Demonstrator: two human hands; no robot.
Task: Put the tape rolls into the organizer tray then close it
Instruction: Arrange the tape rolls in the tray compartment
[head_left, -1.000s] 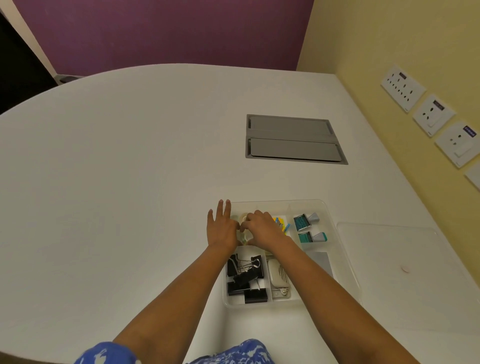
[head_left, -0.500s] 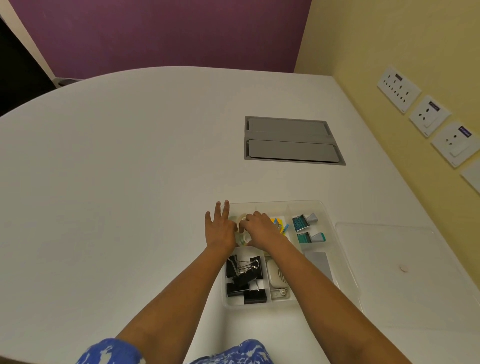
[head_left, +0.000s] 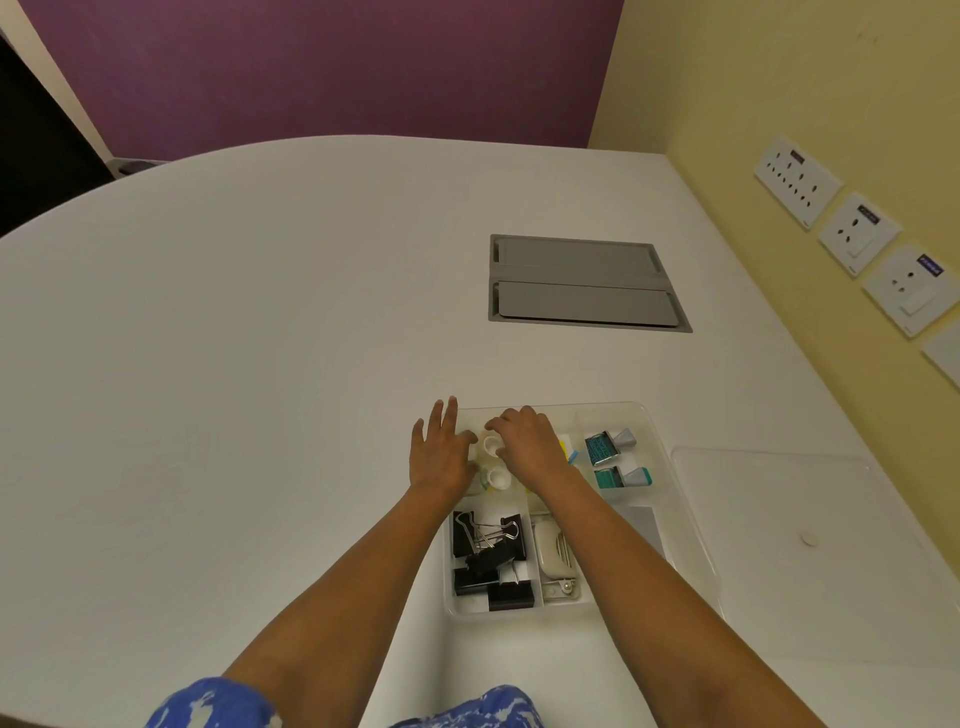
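Note:
A clear organizer tray (head_left: 587, 406) lies on the white table in front of me. Two small white tape rolls stand in its far left compartment: a farther tape roll (head_left: 491, 445) and a nearer tape roll (head_left: 497, 476). My right hand (head_left: 530, 444) hovers over that compartment, its fingertips and thumb curled around the farther roll. At the tray's left edge my left hand (head_left: 439, 460) lies flat with fingers spread, holding nothing. The clear lid (head_left: 779, 561) lies flat on the table to the right of the tray.
Other compartments hold black binder clips (head_left: 488, 556), a white stapler-like item (head_left: 550, 553) and teal staple boxes (head_left: 602, 448). A grey cable hatch (head_left: 582, 283) is set into the table beyond the tray. Wall sockets (head_left: 857, 234) line the yellow wall on the right.
My right hand has shifted slightly away from me, uncovering the nearer tape roll. My left hand stays at the tray's left edge.

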